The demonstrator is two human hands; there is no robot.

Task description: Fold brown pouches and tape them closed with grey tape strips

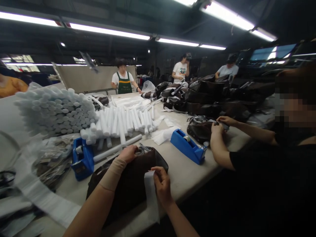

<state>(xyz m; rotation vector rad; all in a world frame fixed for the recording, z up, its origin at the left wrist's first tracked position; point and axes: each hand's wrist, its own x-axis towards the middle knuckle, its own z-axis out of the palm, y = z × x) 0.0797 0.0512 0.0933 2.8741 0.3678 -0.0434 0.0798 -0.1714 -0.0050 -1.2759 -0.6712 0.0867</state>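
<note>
A dark brown bag (132, 179) lies on the table right in front of me. At its upper edge is my left hand (128, 153), fingers curled over the grey straps or handles (144, 149); what exactly the fingertips grip is partly hidden. My right hand (162, 184) pinches the top end of a white strip (151, 194), which looks like paper or thin foam. The strip hangs down over the bag's right side toward the table edge. A beige sleeve covers my left wrist.
Blue tape dispensers stand left (82, 159) and right (189, 146) of the bag. White foam rods (118, 121) are stacked behind. At right, a co-worker's hands (218, 128) work on another dark bag (201, 129). More bags (207, 93) are piled farther back. Plastic packets (56, 158) lie at left.
</note>
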